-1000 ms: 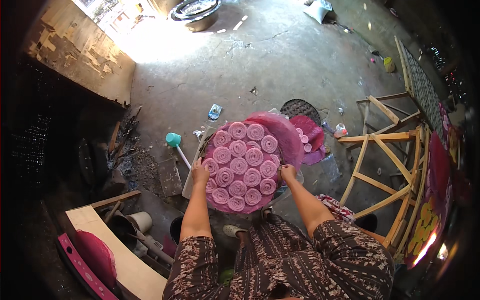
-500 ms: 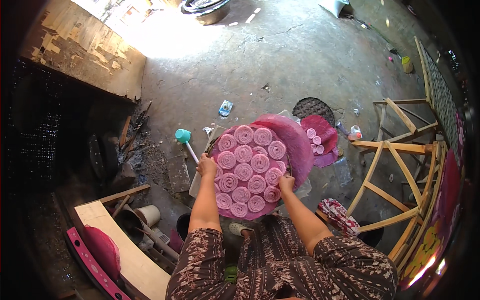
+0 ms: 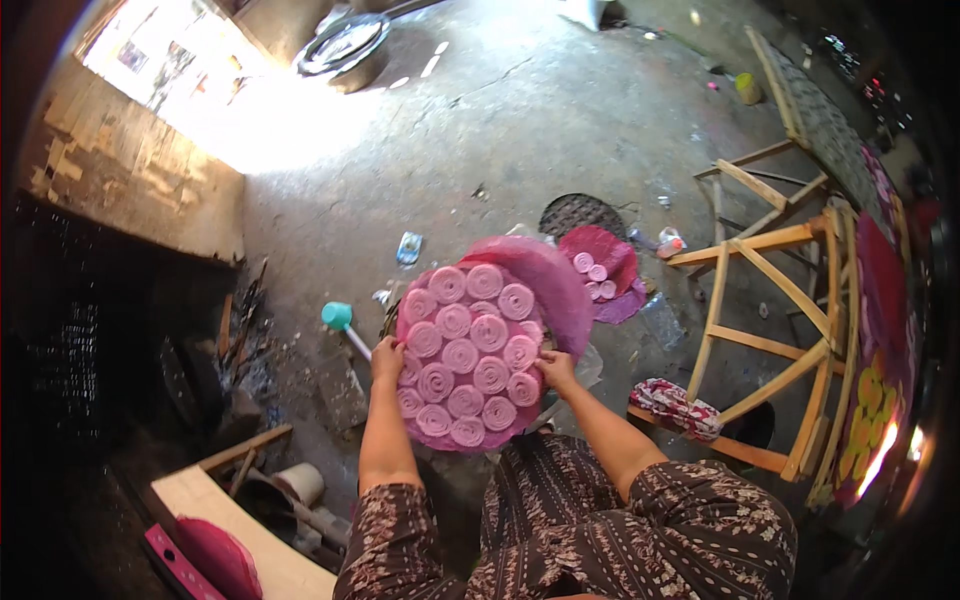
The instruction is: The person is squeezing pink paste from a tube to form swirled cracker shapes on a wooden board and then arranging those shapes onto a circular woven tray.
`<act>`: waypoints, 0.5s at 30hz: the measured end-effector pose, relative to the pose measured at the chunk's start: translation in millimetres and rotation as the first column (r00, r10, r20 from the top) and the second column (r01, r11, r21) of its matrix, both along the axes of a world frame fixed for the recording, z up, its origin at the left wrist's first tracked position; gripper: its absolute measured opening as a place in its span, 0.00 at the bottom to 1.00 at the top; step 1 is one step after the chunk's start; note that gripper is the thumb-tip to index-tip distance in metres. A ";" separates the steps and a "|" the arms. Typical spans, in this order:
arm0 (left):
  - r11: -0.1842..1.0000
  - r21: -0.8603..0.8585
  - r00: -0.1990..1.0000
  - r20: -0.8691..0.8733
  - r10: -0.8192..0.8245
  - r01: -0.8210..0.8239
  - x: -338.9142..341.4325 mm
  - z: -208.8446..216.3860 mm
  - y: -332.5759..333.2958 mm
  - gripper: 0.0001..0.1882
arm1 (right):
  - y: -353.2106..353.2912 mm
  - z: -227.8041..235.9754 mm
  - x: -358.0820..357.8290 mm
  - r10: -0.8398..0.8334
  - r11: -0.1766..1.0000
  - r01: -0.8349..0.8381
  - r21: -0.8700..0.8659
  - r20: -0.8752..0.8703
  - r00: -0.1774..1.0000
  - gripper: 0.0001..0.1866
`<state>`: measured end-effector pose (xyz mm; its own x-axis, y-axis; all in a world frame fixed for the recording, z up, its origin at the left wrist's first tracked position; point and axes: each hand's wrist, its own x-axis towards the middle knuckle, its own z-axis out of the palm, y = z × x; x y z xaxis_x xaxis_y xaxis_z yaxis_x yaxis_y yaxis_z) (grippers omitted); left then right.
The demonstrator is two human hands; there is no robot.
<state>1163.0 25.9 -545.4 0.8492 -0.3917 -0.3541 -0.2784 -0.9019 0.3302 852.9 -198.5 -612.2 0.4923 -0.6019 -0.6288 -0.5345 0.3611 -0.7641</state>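
Observation:
A round tray lined with thin pink cloth (image 3: 568,290) is held out before me; a strip of its dark rim (image 3: 392,318) shows at the left. Several flat pink spiral coils (image 3: 460,356) cover the cloth, lying side by side. My left hand (image 3: 387,358) is closed on the tray's left edge. At the right edge, my right hand (image 3: 556,370) pinches the rim and cloth. Loose cloth spreads beyond the tray's far right side. What supports the tray from below, if anything, is hidden.
Left of the tray lies a turquoise dipper (image 3: 337,316). Beyond it are a round dark woven mat (image 3: 582,216) and a pink cloth (image 3: 610,252) with several small coils. A wooden frame (image 3: 770,340) stands at right, a pale board (image 3: 235,530) at lower left.
My view has turned, so the floor and frame sit further left. Both hands keep their hold on the tray, which appears slightly further left and lower in the picture.

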 end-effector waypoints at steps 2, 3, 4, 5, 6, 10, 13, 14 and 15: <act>0.999 -0.022 0.999 0.002 -0.038 0.038 -1.4 9.4 -4.4 0.14 | 5.0 0.9 6.6 0.105 0.959 -0.115 -0.258 -0.054 0.993 0.15; 0.995 -0.075 0.997 -0.016 -0.072 0.070 -0.4 13.9 -2.0 0.13 | 9.5 10.6 12.6 0.100 0.942 -0.111 -0.316 -0.052 0.994 0.15; 0.987 -0.127 0.994 -0.029 -0.101 0.097 -0.9 24.4 0.5 0.12 | 14.5 2.9 18.4 0.095 0.936 -0.094 -0.340 -0.014 0.995 0.16; 0.975 -0.145 0.986 0.005 -0.168 0.167 -0.5 29.3 0.3 0.11 | 15.9 17.0 25.3 0.088 0.932 -0.074 -0.355 0.023 0.996 0.15; 0.958 -0.157 0.971 0.043 -0.235 0.239 -3.4 39.3 -4.3 0.10 | 19.3 23.5 29.5 0.070 0.914 -0.058 -0.402 0.017 0.997 0.15; 0.900 -0.281 0.943 0.071 -0.326 0.333 -29.5 103.2 -33.2 0.09 | 23.5 62.0 34.5 0.016 0.944 0.004 -0.330 0.058 0.998 0.13; 0.872 -0.355 0.940 0.075 -0.332 0.337 -44.8 155.8 -48.1 0.08 | 6.3 106.1 22.3 -0.004 0.914 0.061 -0.402 0.142 0.990 0.13; 0.861 -0.380 0.939 0.072 -0.336 0.338 -51.1 177.4 -57.6 0.08 | -6.7 126.0 13.8 0.015 0.932 0.049 -0.360 0.174 0.985 0.13; 0.842 -0.403 0.929 0.069 -0.363 0.359 -61.5 198.6 -70.6 0.06 | -21.7 145.8 1.9 0.029 0.947 0.039 -0.318 0.207 0.978 0.13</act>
<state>1101.5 -44.7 -346.8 0.6172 -0.7796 -0.1067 -0.5536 -0.5266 0.6452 854.8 -220.2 -466.4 0.5872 -0.7562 -0.2889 -0.3518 0.0830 -0.9324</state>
